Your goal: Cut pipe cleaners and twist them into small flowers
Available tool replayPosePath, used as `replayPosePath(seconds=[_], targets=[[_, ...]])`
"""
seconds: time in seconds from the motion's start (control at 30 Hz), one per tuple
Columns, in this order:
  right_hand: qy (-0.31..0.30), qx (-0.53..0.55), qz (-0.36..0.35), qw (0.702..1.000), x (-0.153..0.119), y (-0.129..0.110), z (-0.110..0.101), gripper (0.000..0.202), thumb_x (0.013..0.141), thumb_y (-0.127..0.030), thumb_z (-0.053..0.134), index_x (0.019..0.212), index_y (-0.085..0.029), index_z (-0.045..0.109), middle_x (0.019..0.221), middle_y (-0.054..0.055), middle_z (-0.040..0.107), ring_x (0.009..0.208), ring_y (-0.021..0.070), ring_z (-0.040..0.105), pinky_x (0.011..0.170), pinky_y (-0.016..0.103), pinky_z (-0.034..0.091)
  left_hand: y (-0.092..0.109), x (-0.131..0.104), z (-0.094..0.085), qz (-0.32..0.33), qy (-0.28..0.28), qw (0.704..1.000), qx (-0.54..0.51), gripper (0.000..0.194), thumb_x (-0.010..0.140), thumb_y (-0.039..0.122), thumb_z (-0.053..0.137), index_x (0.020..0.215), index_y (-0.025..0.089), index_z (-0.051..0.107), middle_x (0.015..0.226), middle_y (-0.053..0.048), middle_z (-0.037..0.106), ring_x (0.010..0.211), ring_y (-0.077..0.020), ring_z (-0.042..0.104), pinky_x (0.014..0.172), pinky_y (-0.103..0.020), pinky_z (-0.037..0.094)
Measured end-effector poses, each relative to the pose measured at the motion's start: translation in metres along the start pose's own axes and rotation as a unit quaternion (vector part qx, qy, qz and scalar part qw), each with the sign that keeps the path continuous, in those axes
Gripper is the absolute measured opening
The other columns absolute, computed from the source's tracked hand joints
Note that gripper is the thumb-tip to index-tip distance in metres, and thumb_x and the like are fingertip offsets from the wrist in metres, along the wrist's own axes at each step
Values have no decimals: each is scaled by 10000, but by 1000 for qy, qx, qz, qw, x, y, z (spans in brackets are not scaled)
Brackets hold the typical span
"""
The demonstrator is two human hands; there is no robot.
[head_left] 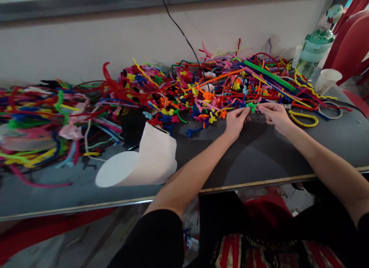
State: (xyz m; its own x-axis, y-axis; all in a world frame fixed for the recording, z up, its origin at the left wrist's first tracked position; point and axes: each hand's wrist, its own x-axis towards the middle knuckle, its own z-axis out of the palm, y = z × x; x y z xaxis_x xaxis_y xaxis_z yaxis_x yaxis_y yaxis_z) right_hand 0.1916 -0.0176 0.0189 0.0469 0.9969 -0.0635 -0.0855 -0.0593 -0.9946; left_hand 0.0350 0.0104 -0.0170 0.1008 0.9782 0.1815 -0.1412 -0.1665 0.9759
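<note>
Between my two hands is a small green pipe-cleaner flower (252, 107), held just above the dark table. My left hand (236, 122) pinches its left side with thumb and forefinger. On the other side, the fingertips of my right hand (275, 116) close on its right edge. Right behind the hands lies a heap of coloured pipe cleaners (201, 91), with many small twisted flowers among loose stems. A pair of scissors with a red and a yellow handle (304, 119) rests beside my right hand, its blades partly hidden.
A white paper roll (155, 156) lies left of my forearm. At the right stand a paper cup (328, 82) and a clear green-lidded bottle (314, 49); a ring of tape (336, 111) is near them. A black cable (184, 35) hangs into the heap. The table's edge (253, 184) runs below my arms.
</note>
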Motion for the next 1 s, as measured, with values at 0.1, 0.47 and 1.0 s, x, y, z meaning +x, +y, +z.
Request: replayPosePath(seconds=[0.1,0.47,1.0], targets=[[19,-49,-40,998,2,3,-1,304,711,-375,774,891,-140,705,508,-85,406,414,24,245,384,213,177,0,0,-1,-2,-18,1000,6,373,745,537,736,816,171,750,565,-5,635,485,-97,514,471,-226,385],[1,-178,-130,975,-3,1,-2,253,722,-379,740,774,-135,702,496,-69,410,467,42,291,454,232,200,2,-3,-2,44,-20,998,32,385,719,531,749,780,153,717,701,-42,695,599,-128,609,605,-257,506],[-45,40,88,994,-9,-5,8,294,631,-302,865,711,-150,627,475,-111,324,415,10,215,360,173,122,2,-8,-2,86,-18,993,81,338,759,496,709,704,162,712,591,-17,646,549,-125,570,557,-249,464]])
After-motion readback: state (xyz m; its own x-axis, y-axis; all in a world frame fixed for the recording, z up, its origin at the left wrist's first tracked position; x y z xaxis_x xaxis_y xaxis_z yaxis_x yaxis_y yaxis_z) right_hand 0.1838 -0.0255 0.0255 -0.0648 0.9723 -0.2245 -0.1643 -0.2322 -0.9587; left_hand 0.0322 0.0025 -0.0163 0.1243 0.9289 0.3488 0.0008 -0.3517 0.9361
